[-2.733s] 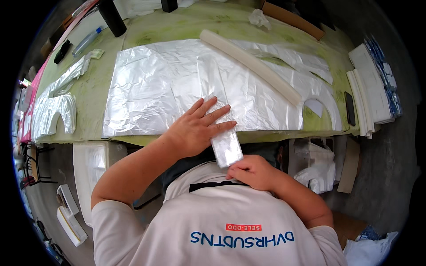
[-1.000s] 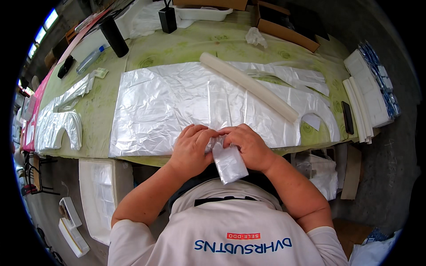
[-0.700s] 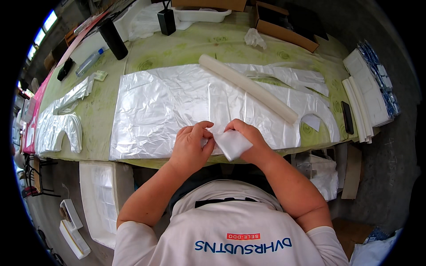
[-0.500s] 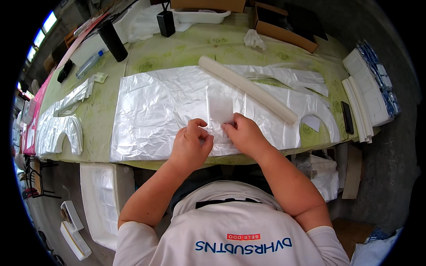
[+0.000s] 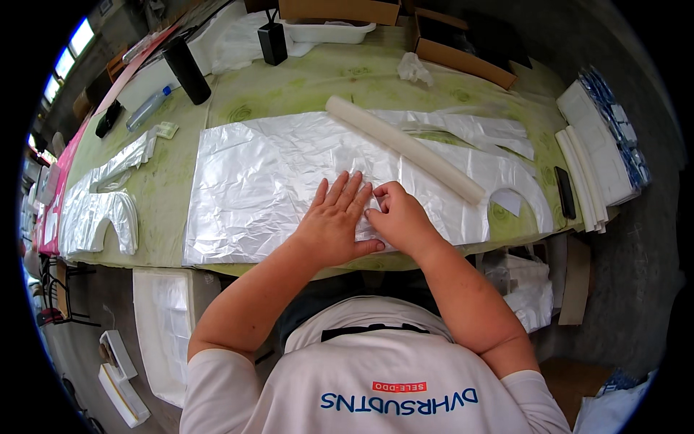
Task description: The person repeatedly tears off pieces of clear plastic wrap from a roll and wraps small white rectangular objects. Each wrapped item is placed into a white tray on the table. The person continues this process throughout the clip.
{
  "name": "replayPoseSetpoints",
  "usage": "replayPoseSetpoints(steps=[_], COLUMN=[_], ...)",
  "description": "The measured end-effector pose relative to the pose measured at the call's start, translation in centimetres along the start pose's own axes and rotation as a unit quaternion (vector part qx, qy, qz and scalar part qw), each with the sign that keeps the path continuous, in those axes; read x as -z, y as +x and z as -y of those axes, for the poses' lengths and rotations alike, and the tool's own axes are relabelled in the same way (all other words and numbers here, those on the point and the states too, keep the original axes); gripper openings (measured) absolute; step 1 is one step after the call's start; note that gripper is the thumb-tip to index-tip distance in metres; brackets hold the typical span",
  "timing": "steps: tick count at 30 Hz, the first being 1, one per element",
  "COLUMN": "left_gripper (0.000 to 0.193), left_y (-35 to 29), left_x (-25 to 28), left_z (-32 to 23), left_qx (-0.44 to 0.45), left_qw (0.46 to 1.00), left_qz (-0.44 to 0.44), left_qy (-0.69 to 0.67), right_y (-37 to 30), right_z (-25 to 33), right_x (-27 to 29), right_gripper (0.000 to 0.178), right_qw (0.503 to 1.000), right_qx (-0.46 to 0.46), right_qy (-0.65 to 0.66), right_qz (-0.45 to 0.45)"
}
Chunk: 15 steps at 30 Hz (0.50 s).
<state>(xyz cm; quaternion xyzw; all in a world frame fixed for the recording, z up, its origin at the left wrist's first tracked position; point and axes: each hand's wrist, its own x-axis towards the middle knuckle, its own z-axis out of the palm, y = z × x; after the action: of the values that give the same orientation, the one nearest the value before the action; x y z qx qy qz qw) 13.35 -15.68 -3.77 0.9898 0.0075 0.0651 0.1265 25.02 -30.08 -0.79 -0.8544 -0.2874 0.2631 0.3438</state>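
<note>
At centre frame, on the green worktop (image 5: 181, 181), I see my left hand (image 5: 334, 226) lying flat, fingers spread, on the plastic sheet (image 5: 267, 181). My right hand (image 5: 397, 215) pinches a fold beside it, grip closed on the film. Smoothing looks partly done; wrinkles remain, and the roll (image 5: 405, 148) lies untouched.

Crinkled clear plastic sheet (image 5: 267, 181) lies flat across the green table's near edge, spread wide left to right.
</note>
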Motion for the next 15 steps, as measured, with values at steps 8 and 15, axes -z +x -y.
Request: replayPoseSetpoints(steps=[8,15], left_gripper=[0.101,0.087], left_y=[-0.3,-1.7], left_x=[0.0,1.0], left_z=[-0.4,-0.8], left_qx=[-0.005,-0.092], left_qw=[1.0,0.995], left_qz=[-0.021,0.036], left_qy=[-0.005,-0.019], right_y=[-0.2,-4.1], right_z=[-0.3,-1.0], right_x=[0.0,-0.1], right_gripper=[0.046,0.038], right_qw=[1.0,0.997], right_qx=[0.02,0.045], right_qy=[-0.004,0.049], right_qz=[-0.002,0.037])
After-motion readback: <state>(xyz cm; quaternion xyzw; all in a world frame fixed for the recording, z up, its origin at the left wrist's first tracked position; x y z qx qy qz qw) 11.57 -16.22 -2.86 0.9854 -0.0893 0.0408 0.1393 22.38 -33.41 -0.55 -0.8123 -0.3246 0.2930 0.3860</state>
